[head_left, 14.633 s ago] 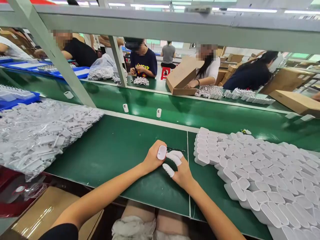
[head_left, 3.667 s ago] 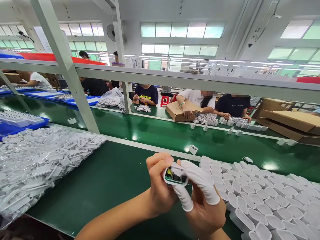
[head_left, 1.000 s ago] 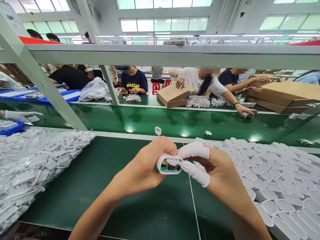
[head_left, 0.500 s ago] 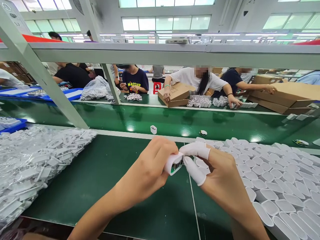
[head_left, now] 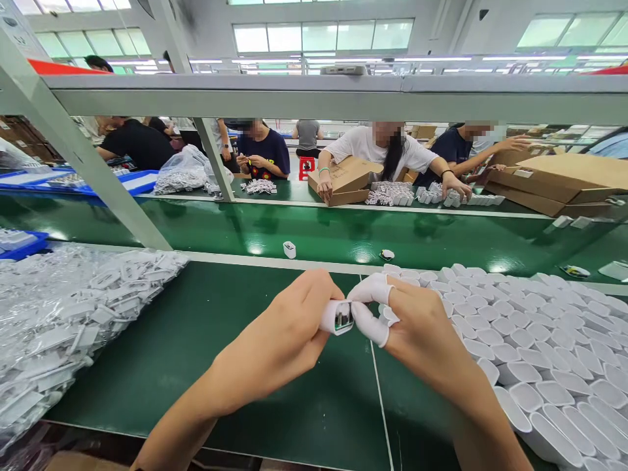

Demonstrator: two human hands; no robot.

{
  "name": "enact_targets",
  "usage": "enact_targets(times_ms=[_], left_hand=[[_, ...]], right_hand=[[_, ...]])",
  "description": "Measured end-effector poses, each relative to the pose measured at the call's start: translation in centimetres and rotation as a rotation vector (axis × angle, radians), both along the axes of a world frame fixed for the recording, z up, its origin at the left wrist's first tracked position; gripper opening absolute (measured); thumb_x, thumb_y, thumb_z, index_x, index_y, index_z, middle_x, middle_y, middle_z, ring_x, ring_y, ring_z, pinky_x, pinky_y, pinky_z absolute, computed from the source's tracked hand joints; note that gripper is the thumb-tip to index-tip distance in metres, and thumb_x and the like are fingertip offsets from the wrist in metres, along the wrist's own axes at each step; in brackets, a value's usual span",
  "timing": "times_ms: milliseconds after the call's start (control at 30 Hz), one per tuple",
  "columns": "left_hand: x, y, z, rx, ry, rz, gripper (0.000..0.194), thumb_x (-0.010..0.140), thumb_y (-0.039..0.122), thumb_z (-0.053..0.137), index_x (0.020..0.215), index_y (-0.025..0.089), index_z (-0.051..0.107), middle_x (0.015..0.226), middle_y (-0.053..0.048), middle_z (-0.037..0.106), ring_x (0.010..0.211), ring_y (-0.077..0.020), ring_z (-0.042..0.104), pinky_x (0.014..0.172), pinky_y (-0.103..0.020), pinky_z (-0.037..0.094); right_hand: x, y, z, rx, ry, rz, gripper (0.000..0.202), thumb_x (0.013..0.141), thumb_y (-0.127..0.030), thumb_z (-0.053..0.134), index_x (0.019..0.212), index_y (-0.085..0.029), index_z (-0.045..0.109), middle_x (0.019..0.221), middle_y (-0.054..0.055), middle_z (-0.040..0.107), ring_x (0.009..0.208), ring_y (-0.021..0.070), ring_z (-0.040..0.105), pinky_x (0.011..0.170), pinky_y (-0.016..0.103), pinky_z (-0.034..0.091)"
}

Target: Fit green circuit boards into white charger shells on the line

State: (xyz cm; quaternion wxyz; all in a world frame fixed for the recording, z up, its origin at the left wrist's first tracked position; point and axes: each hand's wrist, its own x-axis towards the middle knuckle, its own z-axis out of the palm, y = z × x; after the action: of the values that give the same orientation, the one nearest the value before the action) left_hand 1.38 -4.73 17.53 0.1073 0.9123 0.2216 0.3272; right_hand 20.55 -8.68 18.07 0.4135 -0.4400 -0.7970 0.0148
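Note:
Wrapped in my left hand (head_left: pixel 289 330) is a white plastic housing (head_left: pixel 328 318), its open end facing right and toward me. Inside that opening shows a circuit board (head_left: pixel 344 316) with green and dark parts. White finger covers sit on the thumb and index finger of my right hand (head_left: pixel 409 317). Those two fingertips pinch together at the right edge of the housing's opening; whether a small part is between them, I cannot tell. Both hands are above the green work surface (head_left: pixel 275 418).
Many white housings (head_left: pixel 534 366) stand packed on the right. At left lies a clear bag of white plastic parts (head_left: pixel 73 320). Beyond runs a green conveyor belt (head_left: pixel 220 229) carrying a white housing (head_left: pixel 289 249) and small boards. A metal frame post (head_left: pixel 108 163) slants at left; co-workers sit opposite.
Both hands have shifted slightly left, and the housing has turned so that more of its inside shows. Pieces on the conveyor belt sit further left. A co-worker at far right has raised a hand.

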Motion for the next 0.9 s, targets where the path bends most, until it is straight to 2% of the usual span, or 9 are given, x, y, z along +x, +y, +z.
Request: enact_targets(times_ms=[167,300,567,733,900], left_hand=[[-0.8,0.5,1.0,-0.321,0.108,-0.024,0.023,0.084,0.001,0.053,0.089,0.022,0.044,0.085,0.006,0.052,0.072,-0.0092,0.047,0.063,-0.020,0.037],[-1.0,1.0,1.2,-0.451,0.159,-0.090,0.024,0.081,0.005,0.057,0.086,0.022,0.043,0.081,0.007,0.051,0.068,-0.0092,0.044,0.060,-0.020,0.035],[-0.8,1.2,1.3,-0.437,0.209,-0.118,0.017,0.084,0.009,0.055,0.083,0.021,0.043,0.082,0.006,0.051,0.068,-0.0099,0.045,0.060,-0.022,0.035],[-0.8,1.1,1.2,-0.416,0.167,-0.141,0.020,0.083,0.004,0.052,0.091,0.022,0.047,0.088,0.005,0.054,0.073,-0.0106,0.049,0.065,-0.021,0.037],[-0.4,0.8,0.3,-0.336,0.183,-0.051,0.020,0.085,0.003,0.047,0.090,0.022,0.044,0.089,0.003,0.051,0.077,-0.0132,0.048,0.068,-0.024,0.038]], right_hand=[[-0.1,0.2,-0.2,0.009,-0.044,0.058,0.019,0.092,-0.010,0.051,0.081,-0.018,0.065,0.074,0.002,0.067,0.063,0.0120,0.059,0.055,0.022,0.043],[-0.2,0.1,-0.2,0.013,-0.050,0.084,0.020,0.092,-0.010,0.050,0.080,-0.018,0.064,0.072,0.001,0.065,0.062,0.0114,0.058,0.055,0.022,0.043],[0.0,0.1,-0.2,-0.045,-0.050,0.060,0.020,0.092,-0.012,0.054,0.074,-0.016,0.064,0.067,0.000,0.061,0.056,0.0096,0.051,0.051,0.022,0.038],[0.4,0.1,0.1,-0.183,0.071,0.162,0.010,0.085,-0.009,0.064,0.081,-0.018,0.067,0.074,-0.004,0.068,0.065,0.0078,0.059,0.061,0.018,0.043],[0.0,0.1,-0.3,-0.169,-0.068,0.005,0.015,0.085,-0.007,0.061,0.075,-0.017,0.065,0.070,-0.003,0.064,0.060,0.0089,0.055,0.056,0.021,0.038]])
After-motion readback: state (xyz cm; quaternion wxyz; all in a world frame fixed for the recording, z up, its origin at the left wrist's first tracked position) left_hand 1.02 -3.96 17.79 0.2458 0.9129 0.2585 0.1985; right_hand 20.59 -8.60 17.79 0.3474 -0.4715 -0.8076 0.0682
